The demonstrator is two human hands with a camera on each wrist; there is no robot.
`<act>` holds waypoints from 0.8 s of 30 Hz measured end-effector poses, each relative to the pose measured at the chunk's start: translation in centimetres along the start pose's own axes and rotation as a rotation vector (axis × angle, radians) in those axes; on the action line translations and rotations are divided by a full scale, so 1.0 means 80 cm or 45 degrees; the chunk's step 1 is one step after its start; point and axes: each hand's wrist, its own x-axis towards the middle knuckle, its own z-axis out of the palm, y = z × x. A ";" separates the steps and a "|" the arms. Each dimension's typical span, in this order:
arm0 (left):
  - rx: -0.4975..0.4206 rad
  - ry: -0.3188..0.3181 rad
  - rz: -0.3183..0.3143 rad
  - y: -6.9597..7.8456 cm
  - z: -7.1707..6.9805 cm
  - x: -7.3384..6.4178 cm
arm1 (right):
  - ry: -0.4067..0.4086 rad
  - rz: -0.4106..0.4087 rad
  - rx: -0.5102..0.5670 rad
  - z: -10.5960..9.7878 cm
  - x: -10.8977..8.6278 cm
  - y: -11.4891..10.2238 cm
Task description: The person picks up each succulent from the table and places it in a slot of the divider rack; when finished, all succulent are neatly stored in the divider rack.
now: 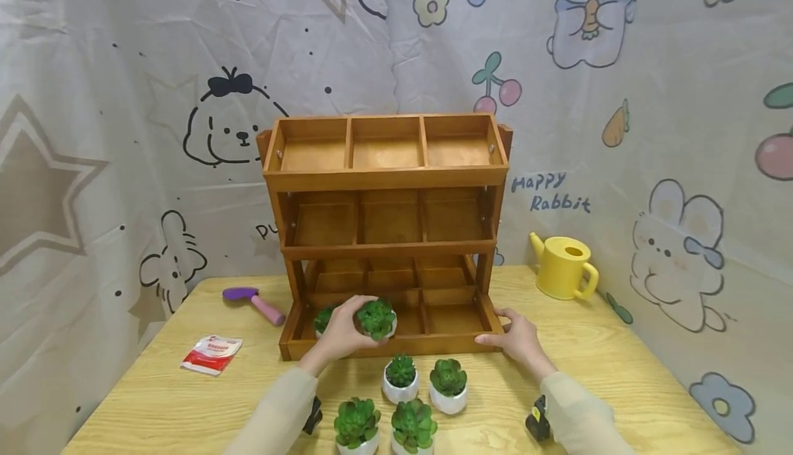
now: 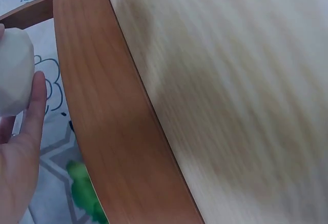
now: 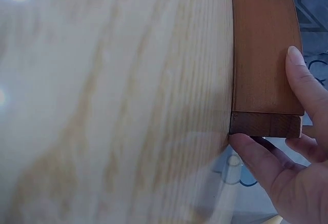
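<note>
We find the potted plant [image 1: 376,319] in our left hand [image 1: 343,329], above the front of the bottom tray, near its middle compartment; whether the pot touches wood we cannot tell. Our fingers and thumb hold the white pot [image 2: 15,73] by its sides. We judge it light, with stiff, smooth walls that could slip or chip, and leaves that would bend or pull loose, so the pot's sides are the better hold.

Just to the left, another plant [image 1: 323,319] sits in the tray's left compartment, narrowing our finger room. The tray's raised front board [image 2: 102,106] makes a lip to clear, and the middle tier of the wooden shelf [image 1: 387,180] limits height behind.

Well apart from the left, our right hand [image 1: 520,339] grips the shelf's lower right corner. Four more plants [image 1: 449,378] stand on the table [image 1: 619,352] between our forearms. Farther left lie a packet [image 1: 212,354] and a small shovel [image 1: 255,301]; a yellow watering can [image 1: 560,269] stands right.
</note>
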 end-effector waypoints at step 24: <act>0.079 0.007 -0.168 -0.015 0.046 0.029 | 0.016 0.011 0.001 0.001 -0.001 -0.003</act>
